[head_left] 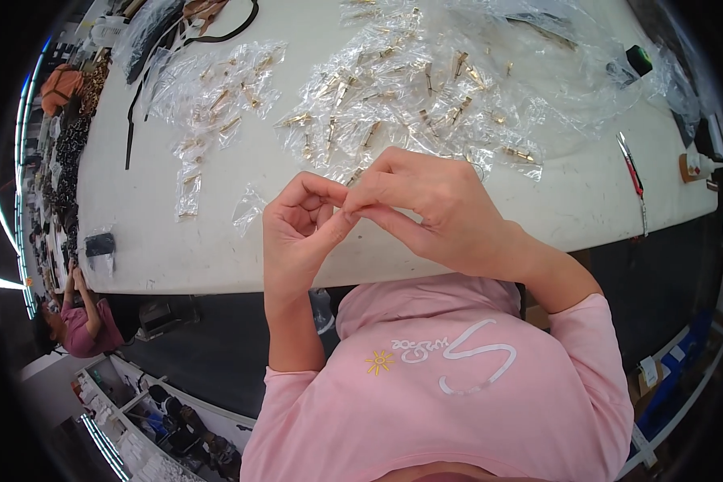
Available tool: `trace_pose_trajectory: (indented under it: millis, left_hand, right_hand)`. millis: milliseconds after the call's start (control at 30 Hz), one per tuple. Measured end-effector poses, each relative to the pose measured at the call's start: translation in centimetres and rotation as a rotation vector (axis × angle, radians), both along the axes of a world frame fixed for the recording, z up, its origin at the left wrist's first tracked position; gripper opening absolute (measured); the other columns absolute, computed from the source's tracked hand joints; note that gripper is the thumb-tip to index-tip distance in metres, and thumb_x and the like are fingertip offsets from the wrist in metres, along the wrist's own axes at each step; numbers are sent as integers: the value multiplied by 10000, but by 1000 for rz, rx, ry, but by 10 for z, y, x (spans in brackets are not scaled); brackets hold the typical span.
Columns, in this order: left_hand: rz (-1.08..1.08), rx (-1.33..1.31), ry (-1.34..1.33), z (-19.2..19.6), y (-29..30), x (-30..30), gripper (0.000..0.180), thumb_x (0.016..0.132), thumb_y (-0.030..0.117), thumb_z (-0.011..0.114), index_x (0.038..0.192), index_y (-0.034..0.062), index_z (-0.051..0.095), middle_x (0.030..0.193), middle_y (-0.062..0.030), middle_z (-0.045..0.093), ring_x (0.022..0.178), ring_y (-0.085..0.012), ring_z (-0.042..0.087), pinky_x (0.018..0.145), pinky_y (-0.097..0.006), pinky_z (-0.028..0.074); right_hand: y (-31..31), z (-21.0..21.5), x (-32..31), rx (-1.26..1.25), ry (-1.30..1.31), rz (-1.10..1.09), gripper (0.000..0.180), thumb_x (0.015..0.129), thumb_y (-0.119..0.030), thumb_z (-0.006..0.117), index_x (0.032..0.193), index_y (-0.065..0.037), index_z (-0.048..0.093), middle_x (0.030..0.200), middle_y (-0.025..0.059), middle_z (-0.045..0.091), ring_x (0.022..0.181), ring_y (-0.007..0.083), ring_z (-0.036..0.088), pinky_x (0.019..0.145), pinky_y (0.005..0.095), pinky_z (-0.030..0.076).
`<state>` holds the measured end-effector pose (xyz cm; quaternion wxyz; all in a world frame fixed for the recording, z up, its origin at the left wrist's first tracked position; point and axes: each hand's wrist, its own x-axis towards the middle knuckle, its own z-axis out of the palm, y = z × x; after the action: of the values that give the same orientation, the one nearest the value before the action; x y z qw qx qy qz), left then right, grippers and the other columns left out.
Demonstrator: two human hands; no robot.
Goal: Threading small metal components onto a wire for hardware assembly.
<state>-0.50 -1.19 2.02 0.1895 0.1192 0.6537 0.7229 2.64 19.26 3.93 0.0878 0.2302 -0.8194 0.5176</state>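
Observation:
My left hand (299, 233) and my right hand (438, 205) meet at the fingertips above the near part of the table. Thumb and forefinger of each are pinched together, and whatever lies between them is too small or too hidden to name. Just beyond my hands spreads a heap of clear plastic bags (394, 100) with small gold-coloured metal pieces in them. Left of it lies a smaller group of similar bags (217, 100). One small clear bag (250, 210) rests close beside my left hand.
Red-handled scissors or snips (633, 173) lie on the white table (193, 265) at the right, near a white bottle (703, 166). Dark straps (131, 128) and a small black packet (100, 244) are at the left. Another person (88, 325) works at the table's far left.

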Motion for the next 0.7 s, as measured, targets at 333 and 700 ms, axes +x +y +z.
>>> trace_pose_trajectory:
  millis: [333, 700]
  left_hand:
    - [154, -108, 32, -8, -9, 0, 128, 878, 7, 669, 974, -11, 585, 886, -91, 690, 813, -91, 654, 706, -186, 463]
    - [561, 193, 129, -10, -39, -14, 128, 933, 49, 618, 1053, 17, 586, 985, -158, 691, 480, 6, 280, 448, -164, 224]
  right_hand:
    - [55, 24, -22, -930, -131, 80, 153, 1010, -86, 431, 1095, 16, 507, 782, 44, 559, 826, 190, 637, 833, 377, 531]
    - [138, 16, 26, -902, 196, -461, 190, 1011, -61, 449, 1116, 49, 563, 618, 0, 366, 424, 35, 240, 414, 202, 219]
